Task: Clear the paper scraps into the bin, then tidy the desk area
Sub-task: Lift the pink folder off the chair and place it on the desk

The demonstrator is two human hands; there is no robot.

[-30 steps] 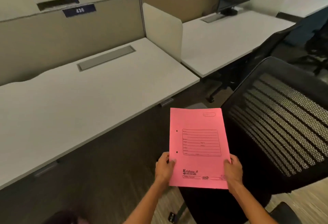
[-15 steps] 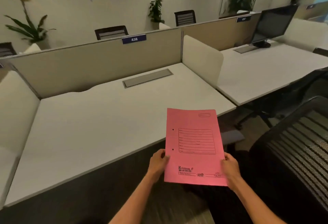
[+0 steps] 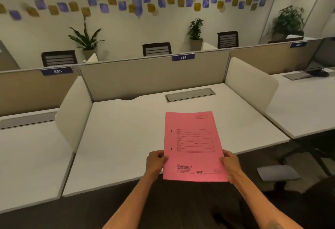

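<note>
A pink file folder [image 3: 194,145] with a printed label box is held up in front of me, over the front edge of the white desk [image 3: 126,138] numbered 436. My left hand [image 3: 155,164] grips the folder's lower left edge. My right hand [image 3: 231,167] grips its lower right edge. The desk top around the folder is bare white, with a grey cable hatch [image 3: 190,96] at its back. No paper scraps or bin show in the head view.
White side screens [image 3: 74,112] [image 3: 251,83] flank the desk, with a beige partition [image 3: 152,78] behind. A monitor [image 3: 320,58] stands on the right-hand desk. A grey sheet-like thing [image 3: 277,172] lies low at the right. Chairs and potted plants line the far wall.
My view has swung left and up, from the black mesh chair to face desk 436 squarely. The folder, still in both hands, now hangs over the desk's front edge.
</note>
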